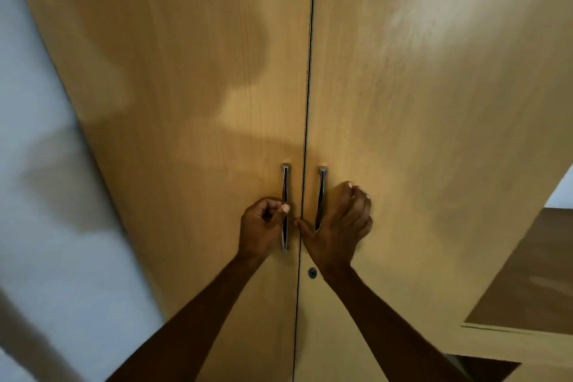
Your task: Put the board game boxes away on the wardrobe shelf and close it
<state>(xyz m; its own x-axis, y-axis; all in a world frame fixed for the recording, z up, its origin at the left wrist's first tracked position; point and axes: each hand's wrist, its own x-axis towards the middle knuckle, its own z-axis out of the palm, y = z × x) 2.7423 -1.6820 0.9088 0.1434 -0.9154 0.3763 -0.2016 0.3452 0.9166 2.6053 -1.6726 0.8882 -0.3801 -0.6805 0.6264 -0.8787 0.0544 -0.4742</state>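
The wardrobe fills the view with two tall light-wood doors, the left door (192,102) and the right door (434,121), meeting at a thin dark seam. Both look shut. Each carries a vertical metal handle beside the seam. My left hand (263,226) is curled around the left handle (285,183). My right hand (338,226) wraps the lower part of the right handle (322,186), thumb stretched toward the seam. No board game boxes are visible; the shelf is hidden behind the doors.
A small round keyhole (312,272) sits on the right door just below my right wrist. A pale wall (37,195) runs along the left. At the lower right stands a wooden unit with a brown top (527,282).
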